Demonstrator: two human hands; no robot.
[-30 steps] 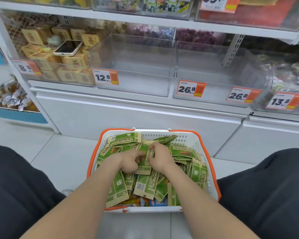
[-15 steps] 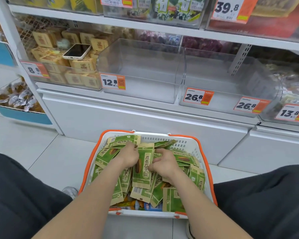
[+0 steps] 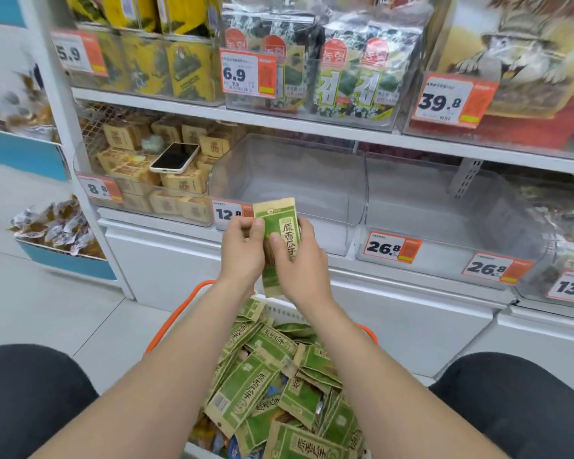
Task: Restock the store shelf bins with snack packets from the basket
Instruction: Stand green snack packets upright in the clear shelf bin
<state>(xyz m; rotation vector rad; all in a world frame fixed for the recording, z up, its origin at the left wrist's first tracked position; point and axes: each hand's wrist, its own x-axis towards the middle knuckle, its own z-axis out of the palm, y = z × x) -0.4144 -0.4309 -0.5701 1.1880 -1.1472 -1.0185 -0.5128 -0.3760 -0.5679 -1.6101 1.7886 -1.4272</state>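
While both hands grip it, a green packet [image 3: 285, 223] stands upright above the basket [image 3: 176, 314], just in front of a see-through bin [image 3: 289, 173].
Left hand [image 3: 242, 251] and right hand [image 3: 305, 266] curl round its sides, thumbs on its face. More packets [image 3: 265, 385] fill the basket, nearer. The bin bears a 12.8 tag [image 3: 227, 213]; left of it, a phone [image 3: 174, 157] lies on tan packs [image 3: 179, 183].
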